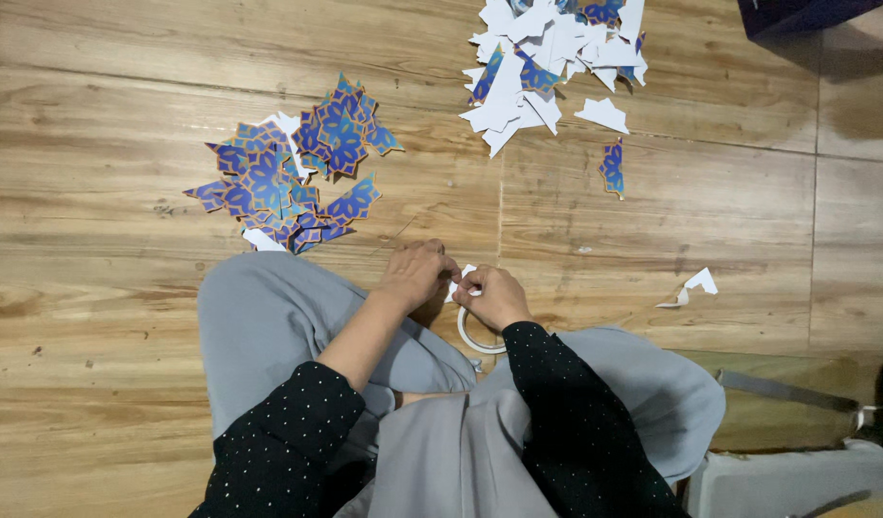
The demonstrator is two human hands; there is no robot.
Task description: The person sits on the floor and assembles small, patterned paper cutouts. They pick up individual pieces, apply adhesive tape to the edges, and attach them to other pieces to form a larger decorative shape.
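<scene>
I sit on a wooden floor (125,317) with my knees in grey trousers. My left hand (415,272) and my right hand (492,295) meet in front of me, both pinching a small white paper piece (467,279) between their fingertips. A white tape roll (478,336) lies on the floor under my right hand, partly hidden by it. A pile of blue and purple star-shaped paper cutouts (293,168) lies on the floor beyond my left hand.
A heap of white paper scraps (547,62) mixed with blue offcuts lies at the far right. One blue cutout (612,168) lies alone. A white scrap (693,286) sits to the right. A dark box corner (796,14) shows at top right.
</scene>
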